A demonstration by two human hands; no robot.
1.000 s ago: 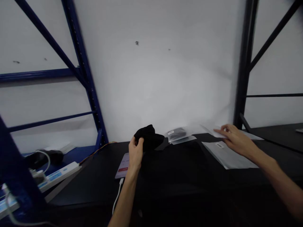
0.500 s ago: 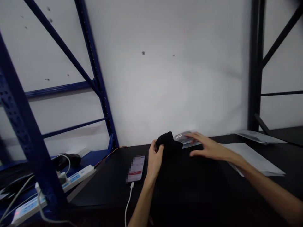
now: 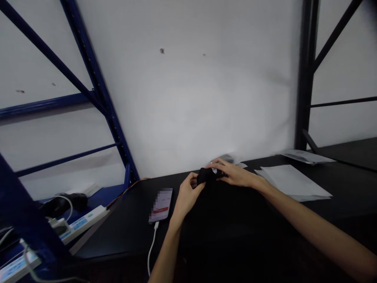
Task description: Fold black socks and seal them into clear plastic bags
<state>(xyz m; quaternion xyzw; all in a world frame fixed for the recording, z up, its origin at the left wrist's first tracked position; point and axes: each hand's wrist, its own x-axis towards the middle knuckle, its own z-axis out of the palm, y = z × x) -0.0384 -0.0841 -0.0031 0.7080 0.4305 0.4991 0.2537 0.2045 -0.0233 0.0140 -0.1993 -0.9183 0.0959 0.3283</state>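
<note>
Now my right hand (image 3: 235, 174) is joining my left hand (image 3: 186, 194) on the soft black fabric item (image 3: 205, 175), lower centre of the frame; my fingers are pinching nearly closed at either side, so both hands are sharing the hold.

Pale wall (image 3: 206, 98), blue rack (image 3: 101, 90), black tabletop (image 3: 132, 232)
</note>
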